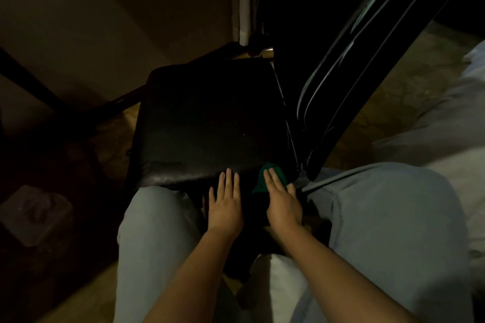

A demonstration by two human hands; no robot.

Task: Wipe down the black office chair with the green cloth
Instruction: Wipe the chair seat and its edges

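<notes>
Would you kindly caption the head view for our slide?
Right hand presses green cloth on black chair seat edge; left hand flat alongside.

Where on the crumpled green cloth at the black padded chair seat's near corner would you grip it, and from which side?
Probably the bunched fold of the crumpled green cloth showing beside the flat right hand. Come from above on the near side, curling the fingers round it: it lies low on the black padded chair seat.
</notes>
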